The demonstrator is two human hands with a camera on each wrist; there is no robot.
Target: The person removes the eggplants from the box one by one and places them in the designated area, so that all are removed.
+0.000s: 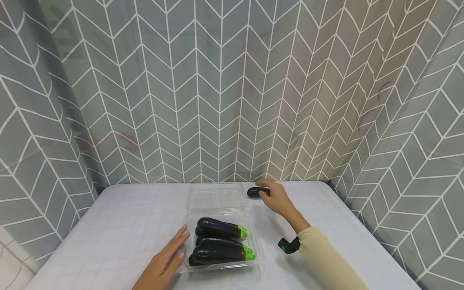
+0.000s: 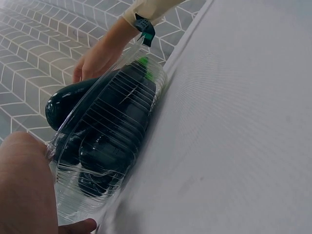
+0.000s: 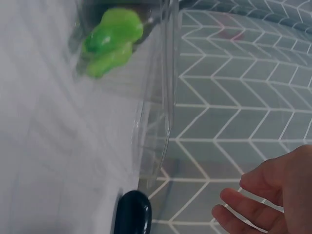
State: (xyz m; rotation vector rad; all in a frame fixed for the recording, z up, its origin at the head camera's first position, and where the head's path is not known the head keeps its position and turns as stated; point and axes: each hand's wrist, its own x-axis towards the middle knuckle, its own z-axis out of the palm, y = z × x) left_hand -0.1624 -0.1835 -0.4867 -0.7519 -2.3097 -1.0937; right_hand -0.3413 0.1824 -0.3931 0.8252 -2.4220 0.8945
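A clear plastic clamshell box [image 1: 255, 241] lies with its lid folded back, holding several dark purple eggplants [image 1: 219, 253] with green stem ends. At its left wall is my left hand [image 1: 164, 259], fingers extended and fingertips right at the rim. The left wrist view shows the box [image 2: 112, 131] side-on beside that hand [image 2: 27, 180]. My right hand [image 1: 277, 197] reaches over a single eggplant [image 1: 253, 192] right of the lid. In the right wrist view, the fingers of this hand [image 3: 282, 195] are spread, with a visible gap from the dark eggplant [image 3: 132, 214].
The transparent lid [image 1: 216, 198] lies flat toward the table's back edge. A white cloth covers the table [image 1: 127, 225]. Grey chevron-patterned curtains [image 1: 217, 100] stand behind and on both sides. A black wrist strap device [image 1: 288, 245] sits at the right sleeve.
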